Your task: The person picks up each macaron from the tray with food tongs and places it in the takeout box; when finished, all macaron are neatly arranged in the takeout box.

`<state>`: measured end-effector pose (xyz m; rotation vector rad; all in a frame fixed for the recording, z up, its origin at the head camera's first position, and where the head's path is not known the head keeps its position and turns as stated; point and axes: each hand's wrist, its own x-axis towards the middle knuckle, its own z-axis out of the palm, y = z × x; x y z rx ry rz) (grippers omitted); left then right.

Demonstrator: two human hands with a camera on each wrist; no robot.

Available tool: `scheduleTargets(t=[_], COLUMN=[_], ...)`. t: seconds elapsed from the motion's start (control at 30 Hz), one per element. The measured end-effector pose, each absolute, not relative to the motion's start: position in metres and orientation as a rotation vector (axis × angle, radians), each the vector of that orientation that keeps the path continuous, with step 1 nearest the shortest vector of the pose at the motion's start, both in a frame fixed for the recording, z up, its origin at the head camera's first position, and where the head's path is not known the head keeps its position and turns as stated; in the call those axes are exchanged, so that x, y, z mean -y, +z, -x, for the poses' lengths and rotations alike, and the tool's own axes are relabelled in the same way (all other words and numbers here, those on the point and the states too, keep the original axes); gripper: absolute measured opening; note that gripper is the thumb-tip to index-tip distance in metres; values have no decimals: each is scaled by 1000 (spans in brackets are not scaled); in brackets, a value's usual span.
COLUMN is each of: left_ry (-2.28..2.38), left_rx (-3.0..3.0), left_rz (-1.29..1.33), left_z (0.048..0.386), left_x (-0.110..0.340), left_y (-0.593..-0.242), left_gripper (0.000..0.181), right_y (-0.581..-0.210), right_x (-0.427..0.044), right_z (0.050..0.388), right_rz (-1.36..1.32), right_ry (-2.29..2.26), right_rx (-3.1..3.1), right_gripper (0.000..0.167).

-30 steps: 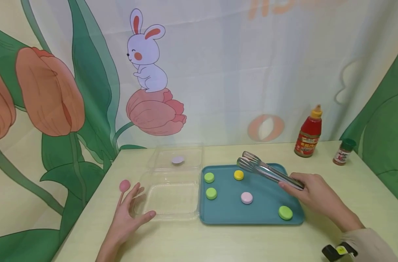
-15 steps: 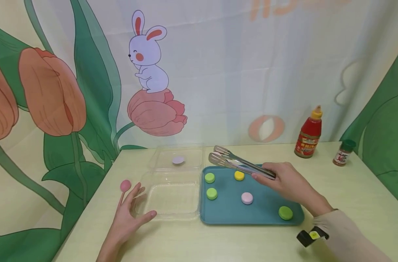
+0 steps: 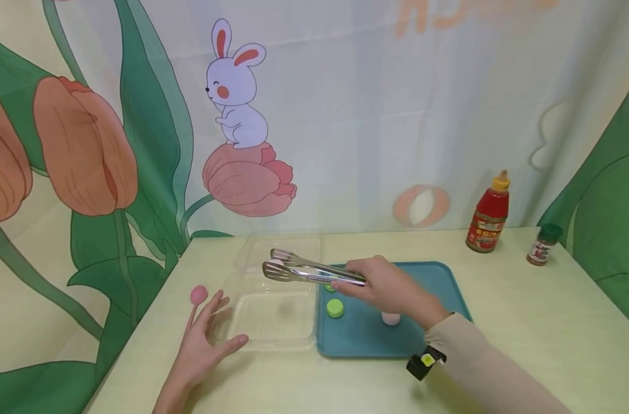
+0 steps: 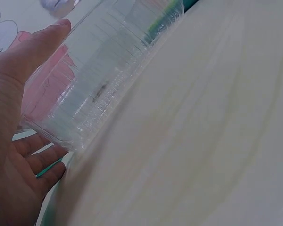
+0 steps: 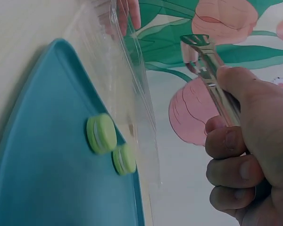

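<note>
Both hands show over the worktop (image 3: 294, 385): the right hand (image 3: 384, 284) grips silver tongs (image 3: 314, 278), its fingers curled round them, and the left hand (image 3: 198, 342) has its fingers spread loosely at the left end of a clear plastic box (image 3: 263, 322). Behind them hangs a big cloth (image 3: 345, 115) with a white bunny and tulips on it. A blue-green tray (image 3: 366, 339) lies flat, partly under the right arm. Just left of it sits the box, its lid (image 3: 306, 250) folded back toward the cloth. The tong tips show above the spot where box and lid meet. A red sauce bottle (image 3: 487, 221) stands at the back right, near a little jar (image 3: 544, 247) with a green cap. A pink round-headed stick (image 3: 198, 295) lies just past the left hand. On the tray are a front green macaron (image 3: 335, 308), a back green macaron (image 5: 124, 159) and a half-hidden pink macaron (image 3: 391, 318). A pale round thing (image 3: 276, 262) shows by the tong tips; it is hard to tell if they hold it.
</note>
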<state>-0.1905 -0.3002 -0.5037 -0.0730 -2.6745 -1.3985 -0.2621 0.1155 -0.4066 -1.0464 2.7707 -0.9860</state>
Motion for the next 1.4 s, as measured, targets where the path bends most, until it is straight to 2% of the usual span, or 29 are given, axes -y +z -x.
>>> scheduleTargets(t=[0.2, 0.4, 0.7, 1.17, 1.4], left_ry=[-1417, -1435, -1434, -1421, -1412], left_rx=[2652, 2644, 2644, 2612, 2628], left_rz=[112, 126, 122, 148, 138], left_z=[191, 191, 190, 189, 189], left_x=[300, 301, 300, 301, 301], left_y=[-503, -504, -504, -506, -505], left_gripper=[117, 118, 117, 115, 115], right_y=[-407, -410, -408, -411, -411], right_x=[-81, -53, -24, -8, -15], right_z=[270, 274, 272, 275, 273], right_rz=[1105, 1140, 1062, 930, 951], right_ry=[-884, -746, -541, -387, -501], right_rx=[-2730, -2748, -2796, -2817, -2791], right_gripper=[42, 39, 42, 49, 44])
